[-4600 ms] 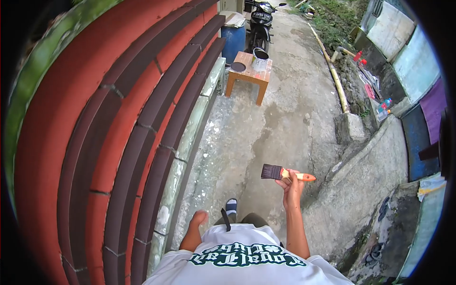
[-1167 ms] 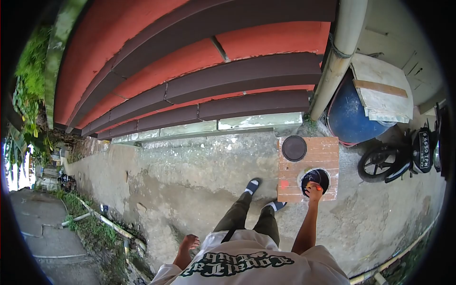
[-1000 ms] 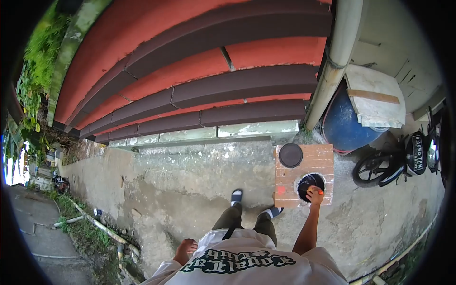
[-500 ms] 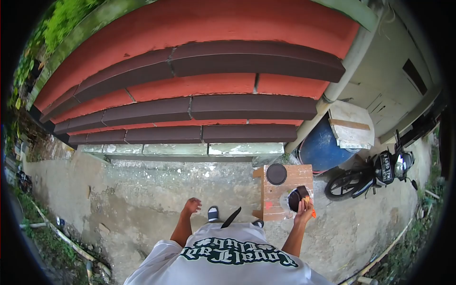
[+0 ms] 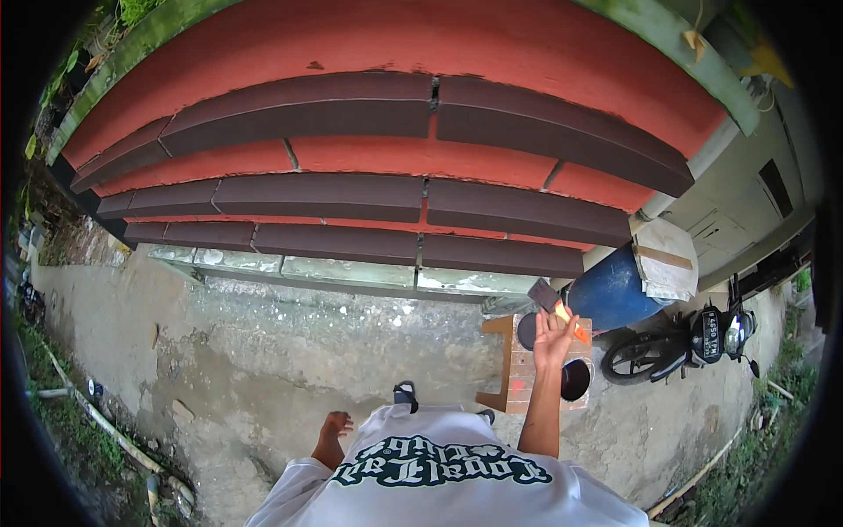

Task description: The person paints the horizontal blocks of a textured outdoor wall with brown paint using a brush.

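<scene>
My right hand (image 5: 553, 340) grips a paintbrush (image 5: 543, 295) with dark brown bristles and a yellow and orange handle. The bristles point up and left, close to the lower right end of the wall. Below the hand, a can of dark paint (image 5: 576, 380) stands uncovered on a small wooden bench (image 5: 518, 400). A round dark lid (image 5: 526, 331) lies on the same bench, partly behind my hand. My left hand (image 5: 336, 424) hangs at my left side with nothing in it, its fingers loosely apart.
Ahead rises a red wall (image 5: 369, 162) with several dark brown ledges (image 5: 316, 195) above a pale, chipped base (image 5: 342, 273). Right of the bench stand a blue barrel (image 5: 619, 292) and a parked motorcycle (image 5: 702, 338). Concrete ground (image 5: 246, 351) runs beneath me, bordered by pipes (image 5: 97, 417) and weeds.
My right hand has lifted the paintbrush out of the can and moved it up toward the wall. My left hand has dropped lower and a little left. The view has shifted slightly.
</scene>
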Demonstrator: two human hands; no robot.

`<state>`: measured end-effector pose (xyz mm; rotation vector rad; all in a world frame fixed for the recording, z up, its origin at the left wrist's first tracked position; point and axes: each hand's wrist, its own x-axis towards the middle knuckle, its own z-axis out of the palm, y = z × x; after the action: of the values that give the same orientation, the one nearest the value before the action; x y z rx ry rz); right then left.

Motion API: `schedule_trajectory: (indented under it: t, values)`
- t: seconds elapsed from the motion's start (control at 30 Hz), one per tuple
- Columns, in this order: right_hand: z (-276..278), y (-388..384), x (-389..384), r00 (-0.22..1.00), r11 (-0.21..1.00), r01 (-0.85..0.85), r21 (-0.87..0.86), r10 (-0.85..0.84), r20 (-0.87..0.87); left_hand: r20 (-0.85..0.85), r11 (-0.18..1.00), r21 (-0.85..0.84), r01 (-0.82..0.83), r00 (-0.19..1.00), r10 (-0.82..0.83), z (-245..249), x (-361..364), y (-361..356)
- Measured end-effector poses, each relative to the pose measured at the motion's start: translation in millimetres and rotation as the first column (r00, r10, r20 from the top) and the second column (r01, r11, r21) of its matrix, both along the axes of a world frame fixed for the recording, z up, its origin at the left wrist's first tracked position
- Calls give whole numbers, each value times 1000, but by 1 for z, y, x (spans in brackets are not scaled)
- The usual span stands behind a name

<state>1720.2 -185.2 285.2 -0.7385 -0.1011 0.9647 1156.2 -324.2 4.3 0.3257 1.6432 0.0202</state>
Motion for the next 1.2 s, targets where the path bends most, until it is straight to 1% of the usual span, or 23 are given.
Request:
schedule_trajectory:
  t: [0.03, 0.1, 0.17, 0.2, 0.27, 0.33, 0.37, 0.4, 0.43, 0.53, 0.57, 0.67, 0.77, 0.8, 0.87, 0.93, 0.97, 1.0, 1.07, 1.1, 1.17, 1.2]
  values:
    - [1, 8, -11, 1000, 1000, 0, -24, 0, -3, -2, 1000, -8, -7, 1000, 7, -2, -8, -11]
    - [1, 18, -28, 998, 998, -65, -28, 64, -2, -8, 1000, -24, -18, 1000, 17, -1, -23, -27]
    - [2, 25, -41, 994, 994, -105, -19, 105, -38, 27, 1000, 11, -6, 1000, 6, 1, -28, -34]
    - [4, 29, -47, 996, 996, -88, -33, 88, 0, 45, 1000, 30, 2, 999, -4, 4, -27, -33]
    - [8, 36, -59, 996, 997, -44, -57, 48, 76, 53, 1000, -3, 11, 999, -11, -15, -19, -17]
    - [26, 43, -65, 993, 998, -12, -60, 19, 116, 64, 999, -16, 27, 998, -26, -28, -7, 0]
    - [34, 47, -65, 990, 998, -9, -67, 19, 141, 67, 999, 29, 29, 997, -31, -21, 1, 8]
    - [41, 52, -64, 986, 997, -7, -71, 19, 166, 69, 997, 76, 32, 997, -37, -8, 12, 24]
    - [47, 56, -62, 972, 997, 4, -74, 14, 235, 72, 991, 126, 34, 996, -43, 3, 24, 38]
    - [65, 69, -46, 936, 994, 55, -97, -18, 350, 80, 967, 248, 48, 994, -70, 21, 47, 72]
    - [66, 73, -37, 937, 996, 65, -65, -39, 347, 80, 955, 293, 40, 995, -66, 28, 54, 79]
    - [85, 82, -14, 938, 990, 138, -29, -121, 326, 95, 945, 328, 9, 995, -42, 29, 64, 93]
    - [91, 90, 20, 924, 979, 204, -4, -192, 331, 52, 959, 282, -5, 999, -10, 17, 70, 91]
    - [92, 93, 31, 921, 975, 224, 1, -212, 328, 51, 921, 376, 99, 991, -127, 8, 69, 83]
    - [89, 98, 59, 909, 970, 243, 33, -239, 342, 13, 786, 547, 288, 936, -353, -10, 64, 66]
    - [90, 102, 84, 893, 962, 267, 48, -266, 364, -19, 797, 422, 432, 883, -469, -9, 69, 66]
    - [91, 104, 97, 884, 958, 283, 36, -275, 379, -65, 734, 443, 515, 835, -546, -10, 76, 66]
    - [92, 106, 110, 871, 954, 299, 32, -286, 400, -116, 663, 460, 590, 781, -614, -2, 85, 68]
    - [93, 112, 136, 847, 947, 321, 24, -298, 439, -329, 349, 595, 724, 615, -716, 12, 97, 59]
    - [92, 115, 148, 835, 942, 334, 39, -314, 452, -255, 423, 610, 669, 672, -695, 12, 105, 65]
    - [93, 125, 169, 802, 930, 366, 38, -336, 494, -96, 566, 618, 545, 767, -634, -12, 112, 73]
    - [94, 130, 179, 785, 924, 381, 37, -344, 516, -28, 671, 580, 462, 834, -551, -11, 121, 73]
